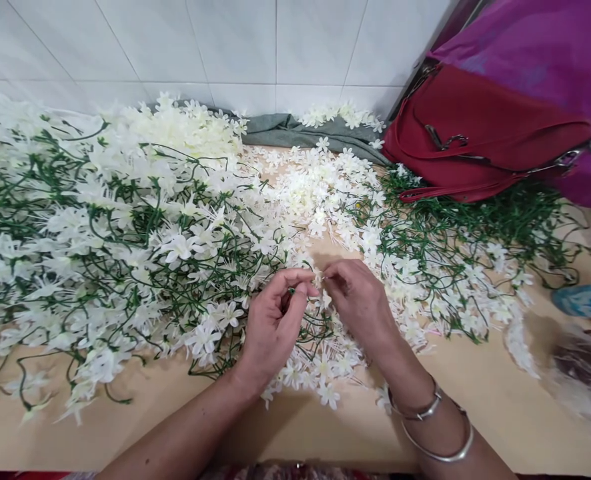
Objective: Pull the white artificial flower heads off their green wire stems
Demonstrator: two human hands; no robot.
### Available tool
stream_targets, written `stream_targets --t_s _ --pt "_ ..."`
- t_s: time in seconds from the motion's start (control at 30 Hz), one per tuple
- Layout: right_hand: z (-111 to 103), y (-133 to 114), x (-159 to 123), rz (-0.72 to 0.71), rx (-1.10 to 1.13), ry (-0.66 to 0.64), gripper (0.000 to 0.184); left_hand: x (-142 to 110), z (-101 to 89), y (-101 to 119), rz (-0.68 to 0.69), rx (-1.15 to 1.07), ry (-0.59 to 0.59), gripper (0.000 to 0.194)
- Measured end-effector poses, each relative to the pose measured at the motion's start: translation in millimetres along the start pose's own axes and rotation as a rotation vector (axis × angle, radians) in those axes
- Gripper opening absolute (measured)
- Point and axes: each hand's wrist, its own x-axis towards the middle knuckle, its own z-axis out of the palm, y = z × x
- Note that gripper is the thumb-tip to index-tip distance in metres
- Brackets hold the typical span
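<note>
My left hand [274, 322] is pinched shut on a thin green plastic stem [291, 291] near the table's middle. My right hand [359, 300] faces it, fingers closed on a small white artificial flower [319, 279] at the stem's tip. The two hands almost touch. Two silver bangles [438, 427] sit on my right wrist. Loose white flower heads [325, 193] lie in a heap just beyond my hands. A big tangle of green stems bearing white flowers [105, 240] fills the left half of the table.
A beige tabletop [475, 393] holds everything. Bare green stems [480, 233] pile up at right, under a red handbag [480, 133] leaning on purple cloth [540, 47]. A grey cloth [295, 130] lies by the white tiled wall. A clear plastic bag [583, 373] sits far right.
</note>
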Motion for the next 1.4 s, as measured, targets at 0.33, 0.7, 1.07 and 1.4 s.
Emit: stream_targets --t_s 0.33,0.7,1.07,1.4 --pt "-14 -14 3 0.408 0.722 0.03 0.015 6 2.2 -7 0.2 0.12 0.02 0.029" --pt "-17 -17 -3 0.341 0.783 0.087 0.011 4 4.4 -9 -0.018 0.043 0.124 0.019" --pt "-7 -36 -9 -0.081 0.154 0.236 0.013 5 7.8 5 -0.098 -0.097 0.138 0.023" --pt "1 -45 -13 -0.044 0.156 0.282 0.015 3 7.5 2 -0.115 -0.105 0.154 0.019"
